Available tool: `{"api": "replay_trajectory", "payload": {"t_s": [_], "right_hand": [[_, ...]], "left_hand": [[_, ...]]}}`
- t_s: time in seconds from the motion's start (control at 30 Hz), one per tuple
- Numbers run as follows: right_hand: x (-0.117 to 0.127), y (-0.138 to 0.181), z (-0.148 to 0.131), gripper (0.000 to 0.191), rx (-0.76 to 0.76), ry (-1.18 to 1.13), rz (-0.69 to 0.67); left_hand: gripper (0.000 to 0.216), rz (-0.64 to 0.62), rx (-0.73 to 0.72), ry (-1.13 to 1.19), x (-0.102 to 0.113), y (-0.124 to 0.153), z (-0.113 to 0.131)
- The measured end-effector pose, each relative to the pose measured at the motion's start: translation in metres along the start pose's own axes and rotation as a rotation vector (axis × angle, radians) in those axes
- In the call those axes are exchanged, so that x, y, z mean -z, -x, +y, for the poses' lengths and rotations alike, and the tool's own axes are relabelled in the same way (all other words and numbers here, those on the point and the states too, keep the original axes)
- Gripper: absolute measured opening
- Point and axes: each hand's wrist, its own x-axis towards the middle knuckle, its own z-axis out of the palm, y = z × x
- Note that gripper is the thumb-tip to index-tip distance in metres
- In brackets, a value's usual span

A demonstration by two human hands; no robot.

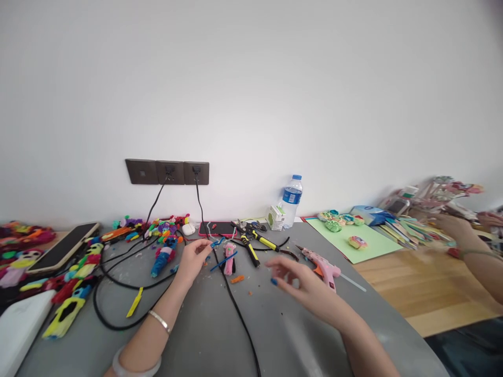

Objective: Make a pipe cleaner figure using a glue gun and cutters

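My left hand (194, 260) pinches a bent piece of blue pipe cleaner (218, 243) between thumb and fingers, above the grey table. My right hand (297, 279) hovers with its fingers apart, blurred by motion; a small blue spot shows at its thumb tip, and I cannot make out what it is. Between the hands lies a pink pipe cleaner figure (229, 256), with a straight blue strip (220, 262) across it. An orange scrap (237, 279) sits just in front. Behind are yellow-and-black pliers (250, 250). Near my right hand rests a pink glue gun (323, 265).
Black cables (239, 309) cross the table from wall sockets (167, 172). Pipe cleaner figures (163, 256) and a phone (65, 247) lie left. A water bottle (291, 201) and small box (275, 218) stand behind. Another person's hand (451, 228) is at right, past green paper (349, 241).
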Motion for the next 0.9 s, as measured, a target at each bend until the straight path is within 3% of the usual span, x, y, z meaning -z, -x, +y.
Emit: {"api": "replay_trajectory", "payload": {"t_s": [0.1, 0.13, 0.2, 0.3, 0.4, 0.47, 0.6, 0.73, 0.8, 0.9], "right_hand": [[0.008, 0.021, 0.045, 0.022, -0.411, 0.202, 0.444], [0.012, 0.028, 0.059, 0.027, -0.569, 0.245, 0.524], [0.019, 0.039, 0.081, 0.034, -0.744, 0.239, 0.499], [0.026, 0.043, 0.1, 0.039, -0.826, 0.245, 0.371], [0.031, 0.041, 0.11, 0.04, -0.81, 0.208, 0.317], [0.035, 0.04, 0.117, 0.04, -0.794, 0.132, 0.357], [0.036, 0.04, 0.12, 0.033, -0.7, -0.139, 0.63], [0.02, 0.02, 0.09, 0.024, -0.445, -0.548, 0.818], [0.01, 0.004, 0.065, 0.023, -0.293, -0.603, 0.781], [-0.002, -0.022, 0.027, 0.023, -0.212, -0.623, 0.523]], "left_hand": [[0.03, -0.005, -0.005, -0.001, -0.002, 0.001, 0.001], [0.029, -0.009, -0.005, 0.004, -0.003, 0.001, 0.002], [0.029, -0.016, 0.001, 0.019, -0.005, 0.002, 0.003], [0.03, -0.019, 0.01, 0.037, -0.006, 0.003, 0.004], [0.03, -0.016, 0.009, 0.041, -0.007, 0.004, 0.005], [0.03, -0.011, 0.019, 0.048, -0.006, 0.003, 0.005], [0.032, 0.005, 0.027, 0.06, -0.006, 0.002, 0.004], [0.031, 0.02, 0.011, 0.058, -0.006, 0.001, 0.003], [0.032, 0.023, 0.009, 0.063, -0.005, 0.0, 0.003], [0.031, 0.027, -0.001, 0.052, -0.003, -0.001, 0.001]]}}
